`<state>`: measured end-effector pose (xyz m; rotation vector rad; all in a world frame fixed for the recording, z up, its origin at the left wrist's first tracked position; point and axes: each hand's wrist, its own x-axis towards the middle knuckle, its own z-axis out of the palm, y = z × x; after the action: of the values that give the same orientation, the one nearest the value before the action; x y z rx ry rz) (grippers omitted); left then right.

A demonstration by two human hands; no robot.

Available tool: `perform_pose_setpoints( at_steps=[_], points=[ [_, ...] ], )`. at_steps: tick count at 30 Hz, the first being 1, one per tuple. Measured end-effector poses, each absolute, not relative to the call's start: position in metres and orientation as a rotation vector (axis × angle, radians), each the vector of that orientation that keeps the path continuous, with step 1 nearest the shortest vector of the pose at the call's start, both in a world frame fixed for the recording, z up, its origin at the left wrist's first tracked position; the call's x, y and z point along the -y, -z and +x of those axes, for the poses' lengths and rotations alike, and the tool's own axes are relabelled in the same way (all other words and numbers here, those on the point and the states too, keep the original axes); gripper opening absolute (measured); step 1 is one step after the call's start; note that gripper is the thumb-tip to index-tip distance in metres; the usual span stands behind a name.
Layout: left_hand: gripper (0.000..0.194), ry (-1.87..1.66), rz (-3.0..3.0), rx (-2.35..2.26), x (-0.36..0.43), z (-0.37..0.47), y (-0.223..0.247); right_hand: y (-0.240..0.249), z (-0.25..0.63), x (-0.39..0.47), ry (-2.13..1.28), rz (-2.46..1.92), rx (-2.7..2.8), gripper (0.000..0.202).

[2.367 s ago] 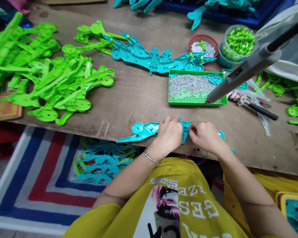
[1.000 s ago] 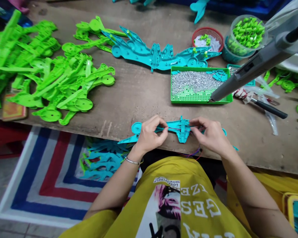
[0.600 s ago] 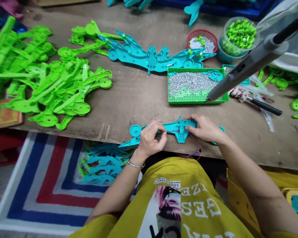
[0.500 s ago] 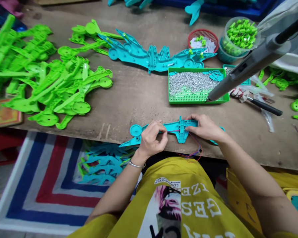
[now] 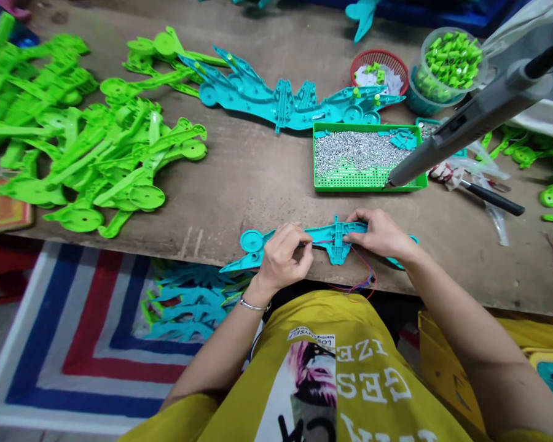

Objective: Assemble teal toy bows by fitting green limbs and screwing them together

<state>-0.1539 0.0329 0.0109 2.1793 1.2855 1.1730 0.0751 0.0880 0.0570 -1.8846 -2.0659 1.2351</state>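
Observation:
A long teal plastic part [image 5: 338, 250] with a round end and a ribbed cross-piece lies at the table's front edge. My left hand [image 5: 283, 255] is over its left half, thumb and fingertips pinched on a thin dark red wire that runs along the part to the cross-piece. At the right, my right hand [image 5: 381, 234] grips the part beside the cross-piece, thumb near the wire. Thin red and blue wires [image 5: 371, 277] with a small dark piece hang in a loop over the edge, close to my shirt. The part's right end is mostly hidden under my right hand and wrist.
A grey electric screwdriver [image 5: 461, 126] hangs above a green tray [image 5: 368, 184] of small screws. Behind lie teal parts [image 5: 299, 113], a red basket [image 5: 403, 67] and a tub of green pieces [image 5: 477, 73]. Green plastic parts [image 5: 105, 159] are heaped left; a black-handled tool [image 5: 495, 199] lies right.
The view has shifted slightly, so the heap at the left appears a little further left. Both hands stay almost where they were, on the wire and the teal part.

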Motion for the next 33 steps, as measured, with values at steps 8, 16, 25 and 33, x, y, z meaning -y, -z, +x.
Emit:
perform_pose_setpoints(
  at_steps=[8,16,25,33],
  points=[
    [0.011,-1.247,2.198,-1.201,-0.035,-0.153,-0.01,-0.051,0.08,-0.091,-1.344,-1.809,2.045,0.025],
    [0.014,-1.245,2.22,-1.14,-0.037,-0.154,-0.009,-0.052,0.078,-0.095,-1.409,-1.874,2.055,0.024],
    [0.013,-1.258,2.203,-1.144,-0.037,-0.152,-0.011,-0.057,0.08,-0.094,-1.322,-1.882,2.189,0.018],
    [0.012,-1.172,2.232,-1.223,-0.042,-0.139,-0.013,-0.065,0.077,-0.091,-1.042,-2.012,2.387,0.03]
  ],
)
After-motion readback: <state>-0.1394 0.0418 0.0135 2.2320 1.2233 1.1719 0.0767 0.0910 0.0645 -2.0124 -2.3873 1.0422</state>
